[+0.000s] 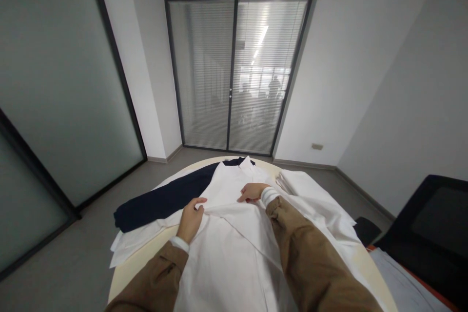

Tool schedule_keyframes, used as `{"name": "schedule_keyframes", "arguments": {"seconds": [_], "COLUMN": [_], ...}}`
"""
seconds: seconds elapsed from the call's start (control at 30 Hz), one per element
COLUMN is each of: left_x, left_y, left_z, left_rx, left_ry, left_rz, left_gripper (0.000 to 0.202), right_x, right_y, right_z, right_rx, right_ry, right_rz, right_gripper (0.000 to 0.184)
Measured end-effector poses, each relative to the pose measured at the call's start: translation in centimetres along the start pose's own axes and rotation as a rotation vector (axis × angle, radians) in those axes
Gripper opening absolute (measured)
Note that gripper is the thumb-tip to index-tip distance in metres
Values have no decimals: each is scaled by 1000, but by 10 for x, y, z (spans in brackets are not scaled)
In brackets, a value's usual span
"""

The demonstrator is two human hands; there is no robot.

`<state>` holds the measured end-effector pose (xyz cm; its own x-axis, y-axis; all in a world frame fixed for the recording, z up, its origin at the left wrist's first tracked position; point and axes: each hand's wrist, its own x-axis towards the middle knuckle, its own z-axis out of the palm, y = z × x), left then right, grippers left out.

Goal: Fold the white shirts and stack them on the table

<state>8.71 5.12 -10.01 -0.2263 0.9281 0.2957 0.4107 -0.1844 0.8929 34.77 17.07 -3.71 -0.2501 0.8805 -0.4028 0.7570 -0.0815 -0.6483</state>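
A white button-up shirt (pixel 234 258) lies spread on a round cream table (pixel 142 265), with a fold running across its front. My left hand (pixel 190 219) pinches the folded edge of the shirt between thumb and fingers. My right hand (pixel 251 192) rests palm down on the shirt near the collar, fingers pointing left. A navy garment (pixel 164 202) lies under the shirt's left side, and a folded white cloth (pixel 303 187) lies to the right. Tan sleeves cover both my forearms.
A black chair (pixel 435 224) stands at the right, with a grey cloth with an orange edge (pixel 405 282) below it. Grey floor surrounds the table. Frosted glass panels (pixel 62 83) line the left wall, and a glass door with blinds (pixel 234 75) stands ahead, with people's silhouettes behind it.
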Motion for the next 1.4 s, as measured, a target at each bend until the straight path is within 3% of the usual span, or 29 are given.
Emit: {"name": "schedule_keyframes", "arguments": {"seconds": [0.1, 0.2, 0.3, 0.4, 0.5, 0.67, 0.73, 0.83, 0.9, 1.03, 1.17, 1.27, 1.4], "left_x": [1, 3, 4, 3, 3, 3, 4, 5, 4, 0, -2, 1, 9], "left_y": [-3, -6, -8, -9, -12, -22, -25, -27, -27, -25, -27, -31, -35], "left_z": [-1, -2, -3, -4, -3, -1, 0, 2, 1, -5, -12, -14, -16], "left_rx": [-18, -17, -3, 40, 89, 116, 125, 135, 138, 75, 50, 65, 133], "left_ry": [7, 8, 2, -3, -13, -38, -48, -74, -96, -168, -189, -138, -118], "left_rz": [11, 13, 41, 75, 122, 140, 147, 167, 148, 83, 77, 55, 75], "left_gripper": [39, 44, 44, 43, 42, 43, 44, 44, 48, 61, 55, 49, 47], "right_x": [-7, -14, -28, -46, -62, -93, -112, -149, -173, -204, -210, -210, -214], "right_y": [2, 3, 13, 29, 42, 56, 59, 61, 61, 62, 68, 73, 80], "right_z": [-4, -6, -8, -13, -19, -32, -35, -27, -14, 19, 32, 29, 22], "right_rx": [3, 21, -18, -77, -105, -142, -144, -114, -146, -403, -544, -479, -197], "right_ry": [109, 195, 147, 117, 234, 396, 315, -36, -166, -145, -88, -177, -378], "right_rz": [-86, -147, -101, -63, -107, -159, -176, -247, -266, -192, -188, -220, -168], "right_gripper": [24, 30, 33, 24, 19, 31, 27, 35, 44, 59, 33, 22, 35]}}
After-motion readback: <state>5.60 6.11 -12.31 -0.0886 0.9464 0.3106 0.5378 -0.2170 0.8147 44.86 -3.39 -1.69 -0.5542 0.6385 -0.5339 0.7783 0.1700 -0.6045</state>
